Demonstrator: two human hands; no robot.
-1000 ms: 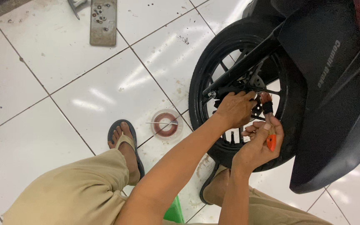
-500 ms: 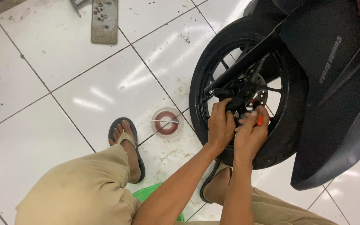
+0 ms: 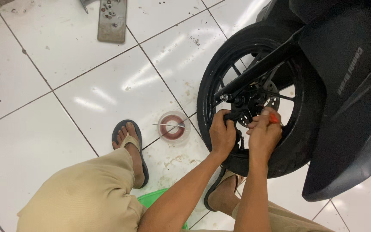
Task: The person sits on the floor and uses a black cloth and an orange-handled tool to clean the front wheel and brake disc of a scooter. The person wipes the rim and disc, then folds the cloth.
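A black scooter front wheel (image 3: 220,77) with a perforated brake disc (image 3: 273,101) stands on the white tiled floor. My left hand (image 3: 222,133) grips the black brake caliper (image 3: 232,116) at the wheel's lower left. Beside it my right hand (image 3: 263,135) is closed around a tool with an orange-red handle (image 3: 273,117), its tip hidden among the spokes. The two hands nearly touch. A black fork leg (image 3: 258,71) runs down to the axle (image 3: 224,97).
A small clear round dish of reddish liquid (image 3: 173,127) with a thin metal rod across it sits on the tile left of the wheel. A grey tray of bolts (image 3: 112,19) lies at top. Green stool edge (image 3: 155,197) under my legs; black fender (image 3: 348,107) on the right.
Both hands have shifted left and down along the wheel, from near the disc's middle to the caliper. The view has drifted slightly. The dish has not moved.
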